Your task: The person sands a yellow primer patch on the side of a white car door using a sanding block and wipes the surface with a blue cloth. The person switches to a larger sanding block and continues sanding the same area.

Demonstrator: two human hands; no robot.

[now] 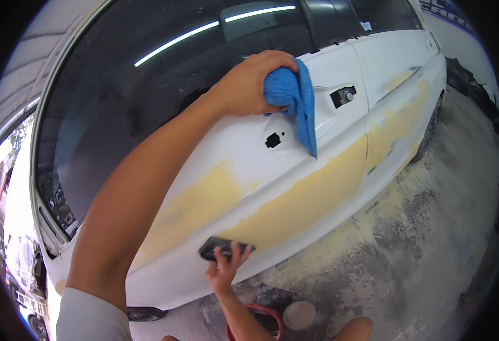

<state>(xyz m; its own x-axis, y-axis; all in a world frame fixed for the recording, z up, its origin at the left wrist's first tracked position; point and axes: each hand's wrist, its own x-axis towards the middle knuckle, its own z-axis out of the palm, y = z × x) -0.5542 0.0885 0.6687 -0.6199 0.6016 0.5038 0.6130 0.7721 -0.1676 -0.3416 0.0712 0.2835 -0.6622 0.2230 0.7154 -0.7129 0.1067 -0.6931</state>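
My left hand [255, 85] is closed around a bunched blue cloth [303, 105], which hangs down over the white car door [334, 65] just below the window. Lower down, my right hand [225, 264] grips a flat black block, like a sanding block [208, 248], with its fingers spread across it. The block lies against the lower door panel, beside the edge of a yellowish filler patch [306, 199]; its ends look slightly blurred. Another yellowish patch [198, 199] shows above the body crease. How the cloth is folded inside my left palm is hidden.
Two door-handle openings [273, 140] sit near the cloth, the farther one holding a metal part. On the dusty concrete floor [420, 238] below stand a red-rimmed bucket [275, 318] and a pale round lid or tub [299, 315]. Dark parts [471, 85] lie along the far wall.
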